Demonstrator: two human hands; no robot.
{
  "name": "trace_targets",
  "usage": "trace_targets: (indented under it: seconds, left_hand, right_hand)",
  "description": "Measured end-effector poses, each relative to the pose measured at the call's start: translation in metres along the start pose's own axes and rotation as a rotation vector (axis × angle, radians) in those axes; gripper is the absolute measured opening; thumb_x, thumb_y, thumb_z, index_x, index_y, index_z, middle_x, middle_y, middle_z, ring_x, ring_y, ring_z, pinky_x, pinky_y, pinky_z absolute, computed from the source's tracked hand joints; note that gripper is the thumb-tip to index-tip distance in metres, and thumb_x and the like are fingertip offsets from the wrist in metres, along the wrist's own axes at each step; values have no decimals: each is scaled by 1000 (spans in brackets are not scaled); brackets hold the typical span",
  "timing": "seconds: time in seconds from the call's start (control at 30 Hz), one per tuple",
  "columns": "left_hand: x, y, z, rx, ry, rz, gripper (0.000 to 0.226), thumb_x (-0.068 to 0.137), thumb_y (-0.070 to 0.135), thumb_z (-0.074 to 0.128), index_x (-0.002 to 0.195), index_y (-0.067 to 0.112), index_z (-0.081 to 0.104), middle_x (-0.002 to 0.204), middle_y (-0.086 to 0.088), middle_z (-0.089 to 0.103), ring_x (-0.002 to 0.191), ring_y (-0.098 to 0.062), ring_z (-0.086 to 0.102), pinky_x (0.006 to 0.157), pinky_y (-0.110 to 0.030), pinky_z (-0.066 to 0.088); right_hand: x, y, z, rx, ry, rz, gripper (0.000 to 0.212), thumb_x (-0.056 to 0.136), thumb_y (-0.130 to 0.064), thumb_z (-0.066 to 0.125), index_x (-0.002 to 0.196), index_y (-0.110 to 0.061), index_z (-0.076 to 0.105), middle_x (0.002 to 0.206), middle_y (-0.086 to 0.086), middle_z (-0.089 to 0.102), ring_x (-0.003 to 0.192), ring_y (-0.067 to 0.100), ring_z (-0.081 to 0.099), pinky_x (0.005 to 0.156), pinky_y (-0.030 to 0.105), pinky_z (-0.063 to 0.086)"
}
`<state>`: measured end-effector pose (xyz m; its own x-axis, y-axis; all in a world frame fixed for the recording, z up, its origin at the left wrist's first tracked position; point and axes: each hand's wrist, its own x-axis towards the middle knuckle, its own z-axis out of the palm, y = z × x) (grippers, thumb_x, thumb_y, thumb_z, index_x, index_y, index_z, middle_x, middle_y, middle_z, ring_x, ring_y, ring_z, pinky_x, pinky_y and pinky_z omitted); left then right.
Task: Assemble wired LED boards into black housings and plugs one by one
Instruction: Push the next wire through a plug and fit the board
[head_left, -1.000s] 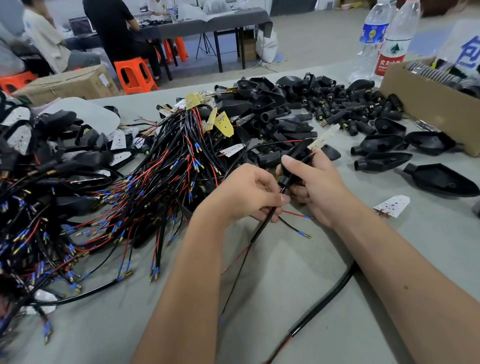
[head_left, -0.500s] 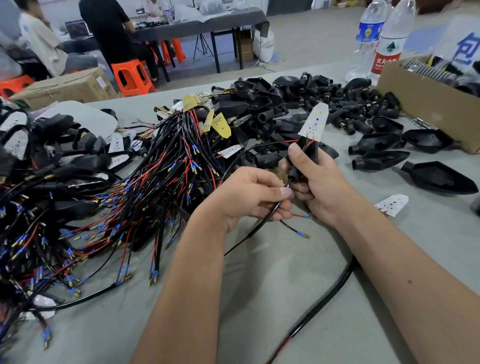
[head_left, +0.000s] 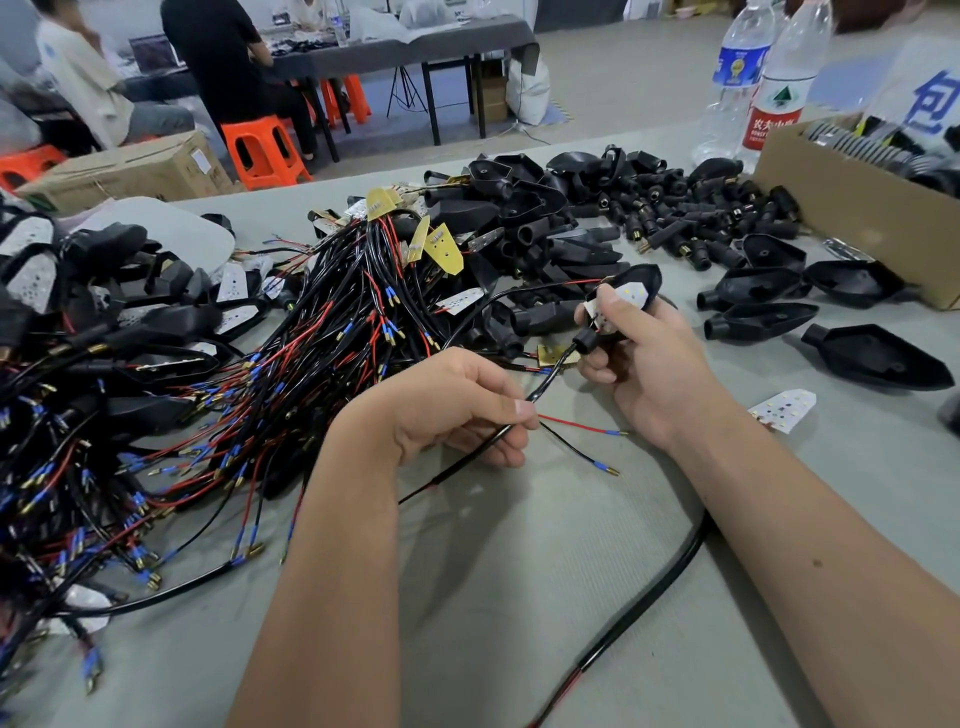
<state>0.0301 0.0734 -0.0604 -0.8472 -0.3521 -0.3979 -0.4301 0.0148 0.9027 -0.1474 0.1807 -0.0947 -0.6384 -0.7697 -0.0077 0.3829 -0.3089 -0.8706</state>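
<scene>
Change: since half a second ago the LED board, which stood upright above the right fist, has tipped down into the black housing; the left hand has slid down the cable, away from the right.
Right hand: fingers curled round the housing from below, thumb pressed on the board's near end. The pointed tip of the housing sticks out past the fingers, away from the person.
LED board: white face up, lying in the open housing; only the part beyond the thumb shows.
Housing neck: a round black collar pointing toward the person, with the cable coming out of it.
Left hand: thumb and forefinger pinching the black cable; the other fingers are curled under it.
Cable: runs taut in a slight curve from the neck to the left pinch, then on past the hand over the table.
Loose ends: one red wire and one black wire, each with a blue sleeve, lie on the table between the two hands.
Wire pile: a heap of wired boards, left of the left hand.
Empty housings: several lie right of the right hand, apart from it.
Spare board: white, flat on the table just beside the right wrist.
Plugs: a scatter of small black ones farther back, near a cardboard box.
</scene>
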Motion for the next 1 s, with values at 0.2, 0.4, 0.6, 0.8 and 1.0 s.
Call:
trace_targets:
  seconds: [0.2,0.4,0.6,0.8,1.0]
  left_hand:
    - [-13,-5,-21,16,76,18,15,98,9,66,93,-3,74,74,-13,71,59,-19,68,53,-23,54]
    - [-45,-15,-68,67,271,82,19,80,27,73,83,8,76,73,-8,70,43,-7,48,37,-13,34]
    - [-47,-15,-84,-474,501,380,11,98,7,54,96,4,65,76,0,67,49,0,44,42,-9,31]
    - [-33,-6,-64,-1073,348,596,26,98,3,54,119,-8,64,104,-18,68,81,-15,61,69,-17,52]
    - [-22,1,-45,-1319,168,677,61,78,12,81,124,-21,60,128,-36,59,108,-41,63,96,-37,53]
  right_hand:
    - [1,1,-2,-15,140,-54,13,99,-17,66,94,-13,55,79,9,68,52,17,48,44,25,35]
    - [3,4,-6,-118,258,-224,15,100,-12,62,105,-19,49,86,16,66,51,24,56,45,27,42]
    - [3,14,-8,-557,340,-298,22,88,-27,76,80,-14,60,73,-1,61,66,15,54,61,37,51]
    - [-4,12,-7,-769,164,-353,14,88,-12,75,94,-19,65,58,-6,61,52,4,50,54,14,39]
    - [-11,5,-13,-1017,110,-415,17,85,-14,77,73,-24,71,61,-4,67,57,13,58,56,29,46]
